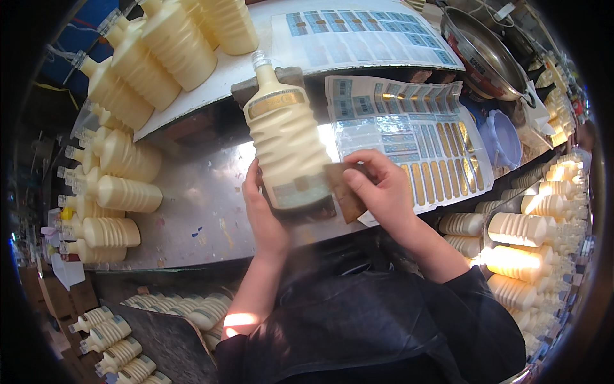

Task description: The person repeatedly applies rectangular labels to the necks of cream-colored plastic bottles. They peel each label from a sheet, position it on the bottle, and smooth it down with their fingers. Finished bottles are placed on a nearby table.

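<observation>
The ribbed cream bottle (288,144) lies on the steel bench (192,211), neck toward twelve o'clock. The left hand (263,214) cups its nine o'clock side; the right hand (377,185) grips a brown card (344,192) at three o'clock against the lower label (299,191) — uneven pressure could wrinkle or skew it, I judge.

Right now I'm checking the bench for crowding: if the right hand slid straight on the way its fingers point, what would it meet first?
Probably the cream ribbed bottle: the right hand points leftward with its brown pad already at the bottle's side.
</observation>
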`<state>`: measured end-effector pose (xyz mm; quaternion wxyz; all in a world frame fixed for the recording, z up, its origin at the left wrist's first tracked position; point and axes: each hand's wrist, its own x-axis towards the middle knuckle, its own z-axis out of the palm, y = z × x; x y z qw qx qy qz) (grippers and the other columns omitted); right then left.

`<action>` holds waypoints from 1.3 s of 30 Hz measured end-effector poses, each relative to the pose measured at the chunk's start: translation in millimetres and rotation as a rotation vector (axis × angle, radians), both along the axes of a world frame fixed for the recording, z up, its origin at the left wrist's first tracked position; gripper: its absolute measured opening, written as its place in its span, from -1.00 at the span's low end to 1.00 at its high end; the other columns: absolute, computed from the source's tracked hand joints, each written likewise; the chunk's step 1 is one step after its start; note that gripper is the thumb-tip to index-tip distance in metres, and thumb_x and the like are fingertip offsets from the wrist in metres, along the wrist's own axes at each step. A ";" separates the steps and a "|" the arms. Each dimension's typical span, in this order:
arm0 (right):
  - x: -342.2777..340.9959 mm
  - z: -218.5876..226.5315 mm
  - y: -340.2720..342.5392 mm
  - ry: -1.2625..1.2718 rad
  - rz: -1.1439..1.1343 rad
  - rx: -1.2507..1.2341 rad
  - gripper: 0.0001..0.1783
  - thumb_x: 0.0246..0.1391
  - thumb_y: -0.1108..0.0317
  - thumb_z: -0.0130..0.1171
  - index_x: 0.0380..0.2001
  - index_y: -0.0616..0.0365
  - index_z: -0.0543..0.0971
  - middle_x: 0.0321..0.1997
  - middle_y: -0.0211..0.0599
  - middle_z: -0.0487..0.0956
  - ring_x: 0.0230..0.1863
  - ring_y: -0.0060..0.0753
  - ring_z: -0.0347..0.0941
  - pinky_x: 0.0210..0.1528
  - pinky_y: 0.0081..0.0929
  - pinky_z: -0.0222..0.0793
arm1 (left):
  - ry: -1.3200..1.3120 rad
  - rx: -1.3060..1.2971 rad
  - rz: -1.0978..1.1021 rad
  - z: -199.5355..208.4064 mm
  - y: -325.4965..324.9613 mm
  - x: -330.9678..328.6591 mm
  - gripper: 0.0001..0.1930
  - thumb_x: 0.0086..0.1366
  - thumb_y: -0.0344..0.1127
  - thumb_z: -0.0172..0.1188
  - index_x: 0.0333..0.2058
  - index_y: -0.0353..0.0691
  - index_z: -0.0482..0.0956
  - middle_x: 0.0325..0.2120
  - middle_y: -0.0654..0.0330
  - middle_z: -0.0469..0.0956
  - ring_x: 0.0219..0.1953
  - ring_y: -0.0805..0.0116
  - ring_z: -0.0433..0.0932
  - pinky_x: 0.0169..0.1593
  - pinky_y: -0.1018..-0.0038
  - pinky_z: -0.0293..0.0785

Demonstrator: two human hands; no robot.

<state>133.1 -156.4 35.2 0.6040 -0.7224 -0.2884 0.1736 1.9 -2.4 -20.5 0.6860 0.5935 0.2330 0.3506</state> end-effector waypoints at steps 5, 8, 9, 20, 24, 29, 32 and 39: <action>7.9 0.2 9.4 -0.294 0.040 -0.147 -0.78 0.26 0.45 0.20 -0.05 0.25 0.64 -0.14 -0.34 0.65 -0.13 -0.58 0.53 -0.03 -0.52 0.47 | 0.323 0.493 0.099 1.3 0.7 1.3 -0.42 0.56 -0.11 -0.13 0.33 -0.47 0.21 0.13 -0.09 0.34 0.22 0.01 0.28 0.36 0.19 0.11; 22.6 -16.2 8.5 0.126 0.082 -0.036 -0.71 0.35 0.29 0.14 0.01 0.21 0.62 -0.25 -0.44 0.60 -0.24 -0.67 0.45 -0.16 -0.54 0.42 | 0.289 0.470 0.084 3.3 0.0 0.3 -0.43 0.56 -0.12 -0.13 0.33 -0.47 0.20 0.12 -0.10 0.34 0.21 0.00 0.28 0.36 0.18 0.11; 20.2 -16.2 7.8 0.168 0.079 -0.096 -0.68 0.32 0.24 0.16 0.01 0.20 0.62 -0.30 -0.36 0.61 -0.27 -0.57 0.49 -0.16 -0.48 0.44 | 0.283 0.450 0.079 4.3 0.2 -0.5 -0.43 0.56 -0.12 -0.14 0.33 -0.48 0.20 0.11 -0.10 0.34 0.21 0.00 0.28 0.36 0.17 0.11; 8.6 -14.1 24.8 0.054 0.182 -0.320 -0.38 0.25 -0.20 0.12 0.13 0.04 0.62 -0.33 -0.05 0.69 -0.28 -0.09 0.63 -0.11 -0.24 0.48 | 0.332 0.584 0.076 -5.0 2.5 -3.1 -0.43 0.61 -0.10 -0.24 0.31 -0.54 0.21 0.11 -0.08 0.32 0.19 0.06 0.29 0.35 0.29 0.12; 6.9 -20.1 25.7 0.080 0.172 -0.269 -0.37 0.25 -0.21 0.12 0.13 0.04 0.62 -0.31 -0.05 0.70 -0.27 -0.09 0.63 -0.10 -0.25 0.48 | 0.321 0.594 0.076 -6.2 2.4 -3.6 -0.44 0.60 -0.13 -0.24 0.31 -0.54 0.21 0.12 -0.07 0.32 0.19 0.07 0.29 0.34 0.29 0.12; 9.0 -22.5 24.8 0.057 0.171 -0.272 -0.35 0.26 -0.21 0.11 0.16 0.06 0.59 -0.29 -0.03 0.70 -0.26 -0.07 0.64 -0.09 -0.24 0.49 | 0.305 0.601 0.080 -7.8 2.5 -3.6 -0.44 0.61 -0.13 -0.25 0.31 -0.52 0.21 0.15 -0.06 0.31 0.22 0.08 0.28 0.36 0.30 0.11; 10.8 -22.7 22.5 0.017 0.164 -0.208 -0.34 0.26 -0.20 0.12 0.20 0.07 0.55 -0.29 -0.01 0.69 -0.26 -0.03 0.64 -0.10 -0.22 0.49 | 0.196 0.401 0.041 -7.4 5.2 -4.2 -0.44 0.61 -0.11 -0.27 0.33 -0.50 0.21 0.17 -0.04 0.31 0.24 0.10 0.27 0.37 0.30 0.10; 3.9 8.7 24.1 0.005 0.200 -0.490 -0.35 0.24 -0.16 0.15 0.18 0.10 0.54 -0.35 0.00 0.66 -0.28 0.01 0.63 -0.13 -0.17 0.49 | 0.216 0.471 0.060 -13.4 4.1 -2.7 -0.45 0.58 -0.13 -0.21 0.33 -0.45 0.22 0.10 -0.10 0.31 0.20 0.01 0.28 0.34 0.20 0.13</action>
